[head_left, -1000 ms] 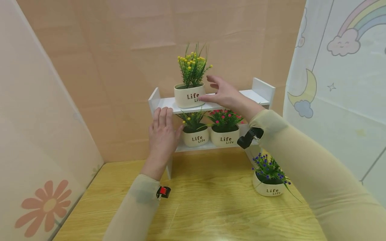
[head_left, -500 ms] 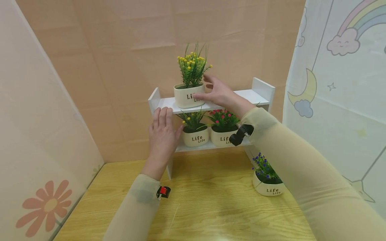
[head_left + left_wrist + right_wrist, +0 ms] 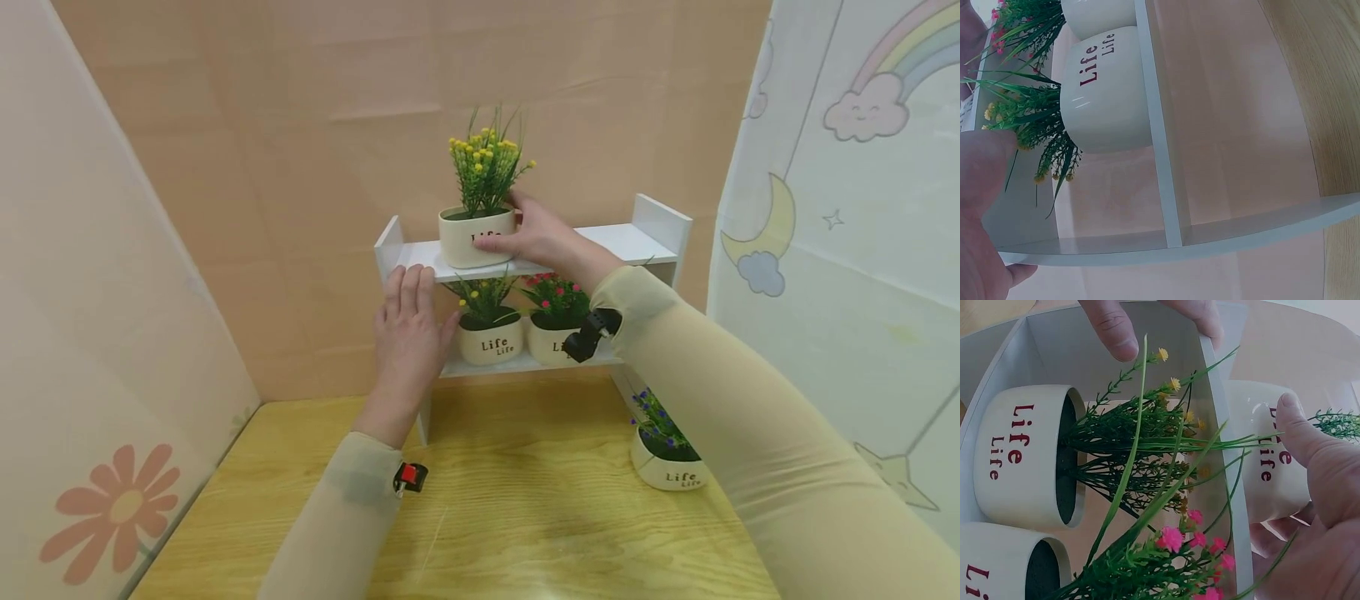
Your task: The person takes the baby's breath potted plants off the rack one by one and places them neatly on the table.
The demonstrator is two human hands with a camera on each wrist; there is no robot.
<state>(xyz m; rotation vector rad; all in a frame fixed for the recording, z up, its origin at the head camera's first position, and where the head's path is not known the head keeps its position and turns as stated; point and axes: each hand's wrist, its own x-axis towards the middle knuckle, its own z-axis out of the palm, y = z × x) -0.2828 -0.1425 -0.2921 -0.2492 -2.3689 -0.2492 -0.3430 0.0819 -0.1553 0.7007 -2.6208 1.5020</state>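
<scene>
Head view: the right hand (image 3: pixel 542 235) pinches the upper pot (image 3: pixel 457 242); the left hand (image 3: pixel 408 350), thumb spread, rests on the shelf's (image 3: pixel 622 242) left end.

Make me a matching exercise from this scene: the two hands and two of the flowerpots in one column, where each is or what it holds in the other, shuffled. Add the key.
1. Left hand
2. Right hand
3. Pink-flowered pot
4. Blue-flowered pot

A. On the wooden table
B. Holding the yellow-flowered pot on the upper board
C. On the lower shelf, beside another pot
D. Holding the top shelf near its left end

Right pairs: 1-D, 2-B, 3-C, 4-A
</scene>
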